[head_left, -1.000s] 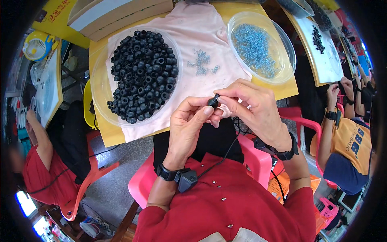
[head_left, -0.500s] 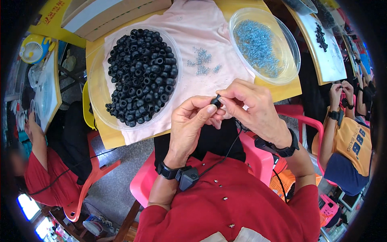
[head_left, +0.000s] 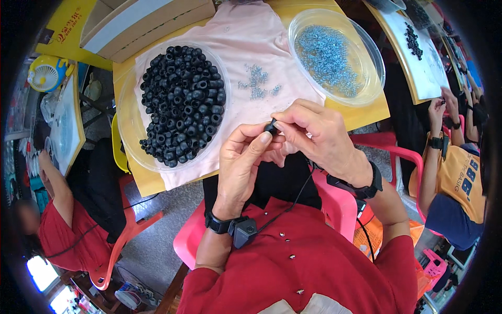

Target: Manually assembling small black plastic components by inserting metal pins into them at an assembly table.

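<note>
A small round black plastic piece (head_left: 270, 127) is held up in front of me, over the table's near edge. My left hand (head_left: 238, 159) pinches it between thumb and fingers. From the other side, the thumb and forefinger of my right hand (head_left: 321, 136) are closed on its upper end. Whether a smaller part sits between those fingertips is hidden. Left of my hands, a round clear tub (head_left: 128, 131) holds a heap of black hollow round pieces (head_left: 183, 107). Tiny bluish, shiny pieces (head_left: 327, 57) fill part of another clear tub (head_left: 374, 86) at the right.
A pale pink cloth (head_left: 251, 39) covers much of the yellow table (head_left: 361, 114), with a few tiny shiny pieces (head_left: 257, 78) scattered on it. A cardboard box (head_left: 151, 26) stands at the far left. People sit at tables on both sides.
My right fingertips have closed in on the black piece, which shows less between my hands. Both hands sit slightly further left; the whole view has shifted a little.
</note>
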`<state>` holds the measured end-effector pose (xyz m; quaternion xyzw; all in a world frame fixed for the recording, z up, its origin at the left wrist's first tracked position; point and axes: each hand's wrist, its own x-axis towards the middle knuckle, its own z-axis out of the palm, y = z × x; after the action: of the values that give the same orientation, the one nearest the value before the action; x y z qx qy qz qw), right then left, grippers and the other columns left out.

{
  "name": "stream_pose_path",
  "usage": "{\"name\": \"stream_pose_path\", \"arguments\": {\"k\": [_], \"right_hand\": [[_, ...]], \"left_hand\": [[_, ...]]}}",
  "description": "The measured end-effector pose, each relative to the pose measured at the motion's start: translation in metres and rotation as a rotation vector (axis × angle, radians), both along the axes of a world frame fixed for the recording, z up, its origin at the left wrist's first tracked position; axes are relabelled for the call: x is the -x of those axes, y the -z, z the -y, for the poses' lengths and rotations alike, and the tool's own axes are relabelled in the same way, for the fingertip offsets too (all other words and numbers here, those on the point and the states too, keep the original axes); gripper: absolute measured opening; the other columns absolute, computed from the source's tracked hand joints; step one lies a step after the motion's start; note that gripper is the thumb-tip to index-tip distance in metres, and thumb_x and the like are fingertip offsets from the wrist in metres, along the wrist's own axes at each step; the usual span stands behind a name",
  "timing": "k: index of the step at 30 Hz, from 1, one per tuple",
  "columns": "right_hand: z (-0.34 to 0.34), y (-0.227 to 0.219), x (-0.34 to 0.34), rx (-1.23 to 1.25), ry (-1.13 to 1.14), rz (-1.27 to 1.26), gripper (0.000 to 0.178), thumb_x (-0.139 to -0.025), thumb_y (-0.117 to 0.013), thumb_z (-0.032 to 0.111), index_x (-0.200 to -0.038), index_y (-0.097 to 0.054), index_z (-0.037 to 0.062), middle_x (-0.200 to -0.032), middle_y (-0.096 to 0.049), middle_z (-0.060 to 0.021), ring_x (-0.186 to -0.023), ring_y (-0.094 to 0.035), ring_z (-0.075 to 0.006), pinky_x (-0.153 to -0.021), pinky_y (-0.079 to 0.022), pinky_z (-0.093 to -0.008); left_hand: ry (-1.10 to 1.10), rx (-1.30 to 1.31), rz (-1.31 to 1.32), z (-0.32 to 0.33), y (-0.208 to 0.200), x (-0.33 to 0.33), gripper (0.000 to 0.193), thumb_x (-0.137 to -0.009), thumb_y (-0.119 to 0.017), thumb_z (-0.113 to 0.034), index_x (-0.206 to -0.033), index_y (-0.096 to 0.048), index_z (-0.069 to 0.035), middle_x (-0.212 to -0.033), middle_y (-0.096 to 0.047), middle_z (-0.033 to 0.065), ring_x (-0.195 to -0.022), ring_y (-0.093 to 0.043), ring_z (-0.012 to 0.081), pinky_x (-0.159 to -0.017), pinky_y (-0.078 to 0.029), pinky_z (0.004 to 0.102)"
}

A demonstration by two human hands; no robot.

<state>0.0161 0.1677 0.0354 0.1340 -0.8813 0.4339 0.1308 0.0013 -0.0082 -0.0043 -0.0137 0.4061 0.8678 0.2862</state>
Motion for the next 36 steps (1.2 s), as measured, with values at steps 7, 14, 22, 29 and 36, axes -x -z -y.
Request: {"name": "stream_pose_path", "arguments": {"k": [7, 14, 22, 29, 36], "right_hand": [[-0.011, -0.009, 0.003, 0.104, 0.034, 0.127, 0.010, -0.086, -0.065, 0.007, -0.088, -0.063, -0.0022, -0.077, -0.062, -0.0135, -0.067, -0.064, -0.0267, -0.058, -0.050, -0.0333], [-0.009, -0.010, 0.000, 0.139, 0.018, 0.164, 0.011, -0.088, -0.065, 0.008, -0.089, -0.064, -0.0020, -0.077, -0.064, -0.0132, -0.066, -0.067, -0.0219, -0.056, -0.051, -0.0302], [-0.008, -0.002, 0.002, 0.060, -0.016, 0.092, 0.009, -0.085, -0.069, 0.006, -0.090, -0.066, -0.0007, -0.075, -0.063, -0.0099, -0.062, -0.063, -0.0197, -0.054, -0.048, -0.0295], [-0.002, 0.004, 0.001, -0.008, -0.023, 0.054, 0.010, -0.085, -0.065, 0.004, -0.085, -0.057, -0.0013, -0.076, -0.058, -0.0124, -0.066, -0.061, -0.0284, -0.057, -0.048, -0.0375], [0.008, -0.002, 0.000, -0.023, 0.021, 0.018, 0.022, -0.078, -0.071, 0.004, -0.098, -0.062, 0.0011, -0.078, -0.057, -0.0090, -0.061, -0.058, -0.0241, -0.054, -0.048, -0.0319]], "left_hand": [[0.007, 0.001, 0.014, 0.000, -0.002, 0.003, 0.016, -0.096, -0.057, -0.007, -0.110, -0.060, 0.002, -0.099, -0.069, 0.0162, -0.086, -0.069, 0.0198, -0.066, -0.059, 0.0333], [-0.017, 0.027, 0.019, -0.002, -0.002, 0.001, 0.018, -0.096, -0.058, -0.008, -0.111, -0.059, 0.003, -0.098, -0.069, 0.0165, -0.084, -0.069, 0.0200, -0.065, -0.059, 0.0335], [0.020, -0.013, 0.019, 0.000, 0.000, 0.002, 0.017, -0.096, -0.058, -0.007, -0.109, -0.060, 0.003, -0.095, -0.070, 0.0174, -0.078, -0.069, 0.0200, -0.063, -0.058, 0.0329], [0.019, 0.052, 0.031, -0.001, 0.001, 0.002, 0.016, -0.095, -0.059, -0.008, -0.107, -0.061, 0.003, -0.094, -0.070, 0.0154, -0.077, -0.069, 0.0182, -0.061, -0.058, 0.0308], [-0.046, 0.028, 0.092, -0.003, -0.007, 0.003, 0.016, -0.096, -0.058, -0.009, -0.109, -0.060, 0.001, -0.100, -0.069, 0.0171, -0.075, -0.068, 0.0187, -0.060, -0.058, 0.0312]]}}
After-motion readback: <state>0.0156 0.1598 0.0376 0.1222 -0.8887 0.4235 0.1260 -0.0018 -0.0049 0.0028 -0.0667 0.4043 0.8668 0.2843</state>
